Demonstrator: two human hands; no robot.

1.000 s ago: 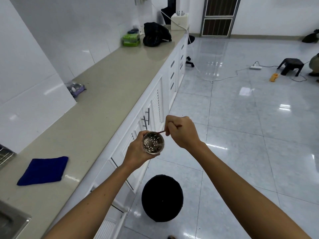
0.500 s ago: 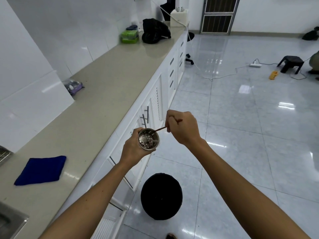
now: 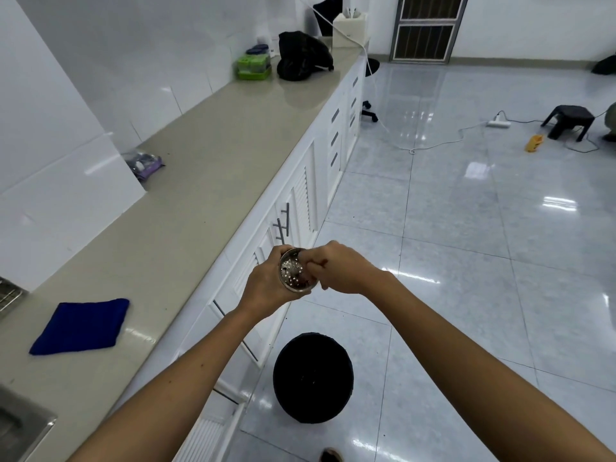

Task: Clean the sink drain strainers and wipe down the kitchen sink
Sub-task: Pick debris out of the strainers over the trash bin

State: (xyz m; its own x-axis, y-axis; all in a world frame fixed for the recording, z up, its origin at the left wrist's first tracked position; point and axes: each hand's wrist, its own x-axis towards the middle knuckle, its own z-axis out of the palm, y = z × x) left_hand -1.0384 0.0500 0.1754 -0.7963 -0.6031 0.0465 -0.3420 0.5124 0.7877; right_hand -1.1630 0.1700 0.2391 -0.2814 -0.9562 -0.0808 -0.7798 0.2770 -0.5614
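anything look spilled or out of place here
Nothing spilled that I can see. The strainer is out of the sink, held in the left hand near the black bin while the right hand pokes it with a thin stick. A white cable trails loose across the floor.

black bin [image 3: 312, 378]: floor by cabinets [image 3: 301, 201] | black bag [image 3: 301, 56], green box [image 3: 253, 66]: far countertop [image 3: 186, 201]

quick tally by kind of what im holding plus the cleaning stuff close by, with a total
strainer: 1, held in the left hand
thin stick: 1, pinched in the right hand
blue cloth: 1, on the counter
black bin: 1, on the floor
total: 4
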